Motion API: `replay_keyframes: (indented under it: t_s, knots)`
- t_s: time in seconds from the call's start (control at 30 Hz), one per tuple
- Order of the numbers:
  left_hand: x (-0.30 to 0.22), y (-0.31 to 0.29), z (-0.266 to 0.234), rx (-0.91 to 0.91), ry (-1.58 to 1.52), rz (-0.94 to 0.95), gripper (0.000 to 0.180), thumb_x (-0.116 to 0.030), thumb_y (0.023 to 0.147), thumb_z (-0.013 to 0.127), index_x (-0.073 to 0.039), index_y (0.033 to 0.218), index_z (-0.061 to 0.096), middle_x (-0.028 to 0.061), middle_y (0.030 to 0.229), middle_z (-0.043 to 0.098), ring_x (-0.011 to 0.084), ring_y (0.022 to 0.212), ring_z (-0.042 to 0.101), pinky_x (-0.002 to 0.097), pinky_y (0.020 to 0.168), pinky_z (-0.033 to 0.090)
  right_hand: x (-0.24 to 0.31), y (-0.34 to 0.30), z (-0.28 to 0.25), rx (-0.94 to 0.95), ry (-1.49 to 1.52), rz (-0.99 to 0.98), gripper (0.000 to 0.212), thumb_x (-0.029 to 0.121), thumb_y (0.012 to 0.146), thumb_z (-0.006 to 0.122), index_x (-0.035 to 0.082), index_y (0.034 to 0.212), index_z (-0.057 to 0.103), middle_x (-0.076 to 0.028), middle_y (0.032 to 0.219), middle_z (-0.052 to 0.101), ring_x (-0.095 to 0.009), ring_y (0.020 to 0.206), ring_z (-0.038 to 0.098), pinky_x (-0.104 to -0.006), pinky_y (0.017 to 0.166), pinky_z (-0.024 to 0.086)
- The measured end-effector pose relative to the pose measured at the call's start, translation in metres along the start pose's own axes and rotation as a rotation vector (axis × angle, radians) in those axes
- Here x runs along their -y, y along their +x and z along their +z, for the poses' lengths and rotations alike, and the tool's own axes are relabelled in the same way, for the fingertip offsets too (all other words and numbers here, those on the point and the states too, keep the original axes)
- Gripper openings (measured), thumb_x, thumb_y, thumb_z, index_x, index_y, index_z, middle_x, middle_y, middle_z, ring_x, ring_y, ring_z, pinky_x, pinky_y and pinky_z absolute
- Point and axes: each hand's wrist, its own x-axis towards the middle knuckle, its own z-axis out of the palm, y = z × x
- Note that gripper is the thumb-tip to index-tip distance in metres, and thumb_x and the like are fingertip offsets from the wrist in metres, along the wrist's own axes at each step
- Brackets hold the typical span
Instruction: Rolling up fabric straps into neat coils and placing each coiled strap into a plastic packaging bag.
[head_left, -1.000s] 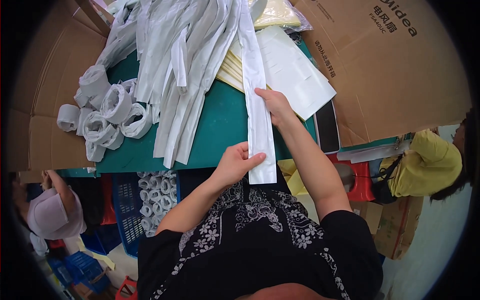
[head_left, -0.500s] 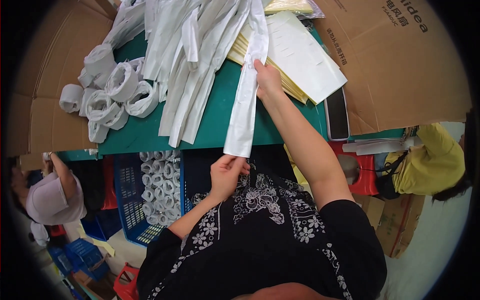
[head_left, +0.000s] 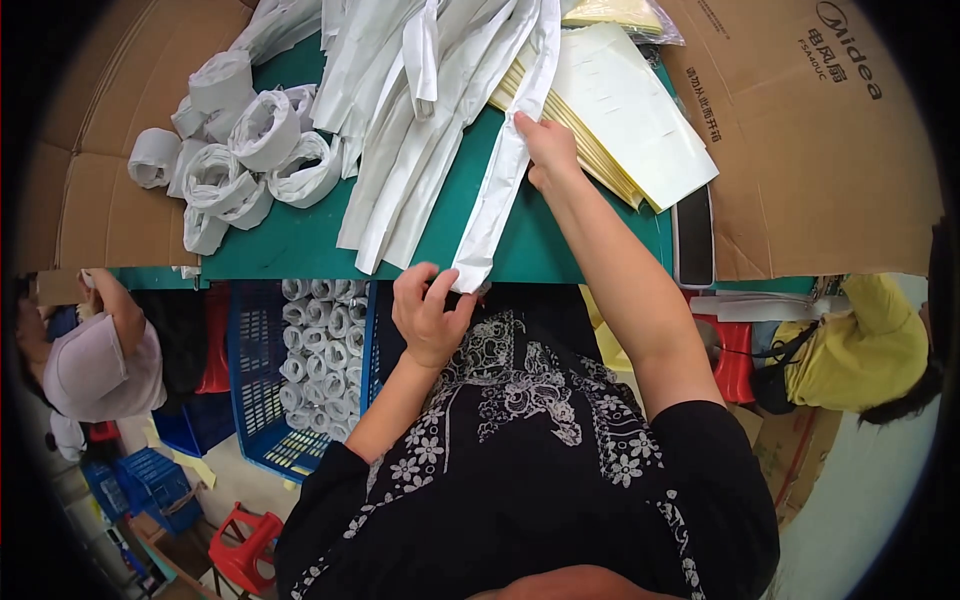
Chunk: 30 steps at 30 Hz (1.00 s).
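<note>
The long strip (head_left: 495,215) is showing white against a green tabletop (head_left: 310,248), the coils (head_left: 265,132) are repeating that white, the sheets (head_left: 640,120) are pairing white with pale yellow, the basket (head_left: 240,400) is showing blue, and the black shirt (head_left: 560,500) is carrying a white floral pattern.

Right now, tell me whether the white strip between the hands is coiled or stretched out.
Stretched out: the white strip runs lengthwise from the right hand down to the left hand.

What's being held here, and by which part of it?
A white strip: the right grip has it partway along. The left grip is at its near end; whether it pinches it, I can't tell.
</note>
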Motion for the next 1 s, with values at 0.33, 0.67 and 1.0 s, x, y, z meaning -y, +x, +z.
replay_keyframes:
  t_s: [0.33,0.67,1.0]
  knots:
    - [-0.006,0.0,-0.018,0.056,-1.472,-1.444,0.015,-0.02,0.091,0.054,-0.006,0.096,0.052,0.0065,0.093,0.063,0.0142,0.081,0.062,0.0261,0.071,0.052,0.019,-0.019,-0.008,0.418,0.079,0.21,0.034,0.031,0.091,0.052,0.001,0.107,0.055,-0.008,0.102,0.062,-0.02,0.09,0.059,-0.0331,0.08,0.048]
    - [0.007,-0.055,-0.018,0.21,-0.469,-0.564,0.011,0.0,0.08,0.064,0.0,0.088,0.056,0.0048,0.079,0.056,0.0116,0.065,0.055,0.0201,0.058,0.044,0.013,-0.011,-0.004,0.104,-0.325,-0.102,0.021,0.017,0.077,0.068,-0.003,0.072,0.064,-0.006,0.067,0.062,-0.012,0.056,0.056,-0.0271,0.051,0.044]
    - [0.02,-0.046,-0.018,0.15,-0.079,-0.202,0.019,0.002,0.071,0.067,-0.002,0.09,0.064,0.0097,0.087,0.05,0.0214,0.074,0.047,0.0285,0.065,0.04,0.008,-0.007,-0.012,0.264,-0.392,-0.088,0.018,0.015,0.079,0.066,0.0,0.089,0.063,-0.006,0.079,0.064,-0.014,0.063,0.058,-0.028,0.057,0.048]
